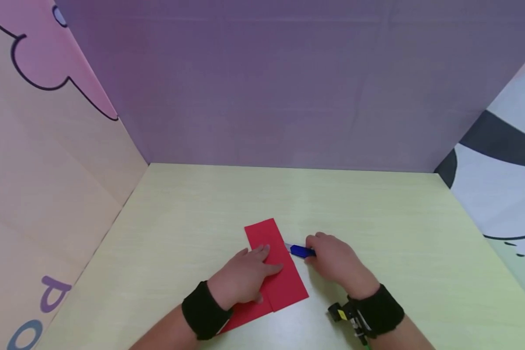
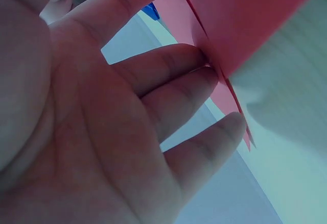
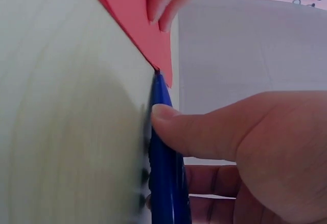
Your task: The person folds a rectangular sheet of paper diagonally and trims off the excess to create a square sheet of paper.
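A folded sheet of red paper (image 1: 284,277) lies on the table, its layers parted along an edge in the left wrist view. My left hand (image 1: 245,274) rests on it with fingers spread and fairly straight, fingertips (image 2: 204,58) pressing on the paper. To the right, my right hand (image 1: 334,255) grips a blue utility knife (image 1: 302,251), thumb along the top of the handle. The knife's pale blade end meets the paper's right long edge, pointing left. In the right wrist view the knife's tip (image 3: 158,73) is at the fold, and the blade is mostly hidden there.
The pale wooden table (image 1: 201,194) runs back to a purple wall panel (image 1: 267,87). Printed panels with cartoon shapes stand at the left (image 1: 61,184) and right (image 1: 503,184). Both wrists wear black bands; a small camera (image 1: 341,313) sits by the right one.
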Action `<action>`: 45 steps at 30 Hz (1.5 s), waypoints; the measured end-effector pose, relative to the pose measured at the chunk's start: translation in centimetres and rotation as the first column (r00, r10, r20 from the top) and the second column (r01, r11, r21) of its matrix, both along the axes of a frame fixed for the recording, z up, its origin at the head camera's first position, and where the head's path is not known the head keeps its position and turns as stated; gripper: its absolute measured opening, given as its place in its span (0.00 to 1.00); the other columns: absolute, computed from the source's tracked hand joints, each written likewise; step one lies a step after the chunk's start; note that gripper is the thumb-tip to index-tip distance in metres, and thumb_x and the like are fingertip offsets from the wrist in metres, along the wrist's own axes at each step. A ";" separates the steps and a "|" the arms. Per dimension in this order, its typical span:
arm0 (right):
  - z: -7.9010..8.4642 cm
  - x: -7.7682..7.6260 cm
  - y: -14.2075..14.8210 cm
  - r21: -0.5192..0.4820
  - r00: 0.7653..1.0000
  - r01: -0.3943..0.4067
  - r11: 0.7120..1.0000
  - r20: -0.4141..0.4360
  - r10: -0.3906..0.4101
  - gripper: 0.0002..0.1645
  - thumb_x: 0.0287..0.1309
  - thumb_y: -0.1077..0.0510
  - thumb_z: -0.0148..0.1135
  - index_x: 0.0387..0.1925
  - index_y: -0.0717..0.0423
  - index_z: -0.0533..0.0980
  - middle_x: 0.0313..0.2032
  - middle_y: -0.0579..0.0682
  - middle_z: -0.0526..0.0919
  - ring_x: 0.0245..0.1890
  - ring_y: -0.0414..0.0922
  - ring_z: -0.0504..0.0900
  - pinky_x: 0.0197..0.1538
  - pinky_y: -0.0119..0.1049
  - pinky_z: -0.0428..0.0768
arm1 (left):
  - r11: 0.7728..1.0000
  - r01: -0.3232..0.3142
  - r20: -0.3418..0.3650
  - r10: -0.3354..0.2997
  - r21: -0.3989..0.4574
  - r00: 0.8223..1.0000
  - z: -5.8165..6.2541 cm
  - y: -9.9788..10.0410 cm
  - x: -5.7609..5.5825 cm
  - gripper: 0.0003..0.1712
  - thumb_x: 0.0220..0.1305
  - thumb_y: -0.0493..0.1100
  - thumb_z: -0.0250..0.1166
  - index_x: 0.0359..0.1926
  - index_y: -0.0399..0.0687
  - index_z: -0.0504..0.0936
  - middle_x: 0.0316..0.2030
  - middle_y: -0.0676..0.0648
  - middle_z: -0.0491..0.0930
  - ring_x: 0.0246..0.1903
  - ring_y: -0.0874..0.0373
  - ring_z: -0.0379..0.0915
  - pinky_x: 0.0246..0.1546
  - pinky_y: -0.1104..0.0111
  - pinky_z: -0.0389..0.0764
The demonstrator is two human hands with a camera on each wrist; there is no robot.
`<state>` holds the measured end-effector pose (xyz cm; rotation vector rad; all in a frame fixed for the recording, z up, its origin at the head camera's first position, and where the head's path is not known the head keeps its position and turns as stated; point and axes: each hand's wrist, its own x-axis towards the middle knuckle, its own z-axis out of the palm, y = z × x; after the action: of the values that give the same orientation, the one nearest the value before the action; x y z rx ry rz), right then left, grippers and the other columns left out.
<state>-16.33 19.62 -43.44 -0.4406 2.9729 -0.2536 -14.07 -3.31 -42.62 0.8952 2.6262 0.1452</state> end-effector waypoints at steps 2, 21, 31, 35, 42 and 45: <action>0.0 0.0 0.2 0.000 1.000 0.007 1.000 0.009 -0.007 0.12 0.52 0.53 0.73 0.33 0.49 0.76 0.25 0.43 0.71 0.25 0.41 0.69 0.29 0.34 0.70 | 1.000 -0.001 0.001 0.001 0.002 1.000 0.0 0.0 0.0 0.49 0.39 0.49 0.82 0.66 0.70 0.72 0.70 0.47 0.63 0.71 0.49 0.52 0.64 0.48 0.64; -0.6 -0.4 -0.4 0.004 0.993 -0.019 1.000 -0.117 0.020 0.13 0.51 0.53 0.74 0.37 0.51 0.79 0.27 0.44 0.72 0.27 0.41 0.70 0.31 0.34 0.72 | 1.000 0.005 0.000 -0.005 0.009 1.000 -0.1 0.0 0.0 0.48 0.41 0.49 0.81 0.66 0.70 0.72 0.70 0.47 0.63 0.71 0.50 0.53 0.63 0.50 0.67; -0.3 -0.3 0.0 -0.001 0.997 -0.010 1.000 -0.078 0.010 0.13 0.51 0.54 0.74 0.35 0.51 0.79 0.26 0.44 0.72 0.25 0.40 0.70 0.30 0.33 0.72 | 1.000 0.012 -0.001 -0.012 0.007 1.000 -0.2 0.0 -0.1 0.49 0.39 0.50 0.82 0.66 0.71 0.72 0.69 0.47 0.63 0.71 0.50 0.53 0.61 0.52 0.70; -0.3 -0.2 -0.2 -0.001 0.997 -0.008 1.000 -0.073 0.008 0.13 0.51 0.54 0.74 0.35 0.51 0.79 0.26 0.44 0.72 0.26 0.40 0.70 0.30 0.33 0.72 | 1.000 0.024 -0.007 -0.024 0.004 1.000 -0.2 0.0 0.0 0.48 0.41 0.50 0.81 0.66 0.71 0.72 0.70 0.47 0.63 0.71 0.50 0.53 0.60 0.54 0.72; -0.2 -0.1 -0.6 0.007 0.997 0.007 1.000 -0.075 -0.006 0.14 0.50 0.53 0.75 0.36 0.51 0.79 0.26 0.44 0.72 0.26 0.40 0.70 0.31 0.33 0.72 | 0.999 0.032 0.003 -0.032 0.007 0.999 -0.1 0.1 0.1 0.48 0.42 0.50 0.81 0.66 0.72 0.71 0.70 0.47 0.62 0.71 0.50 0.53 0.59 0.56 0.73; -0.2 -0.1 -0.8 0.006 0.997 0.012 1.000 -0.076 -0.011 0.14 0.50 0.52 0.75 0.36 0.51 0.78 0.27 0.44 0.72 0.26 0.41 0.70 0.31 0.33 0.72 | 1.000 0.027 0.007 -0.027 0.008 1.000 -0.1 0.0 0.2 0.49 0.41 0.50 0.81 0.66 0.72 0.71 0.70 0.48 0.61 0.71 0.50 0.52 0.59 0.56 0.73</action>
<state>-16.43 18.85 -43.67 -0.4422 3.0505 -0.2341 -13.91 -3.29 -42.70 0.9305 2.6072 0.1513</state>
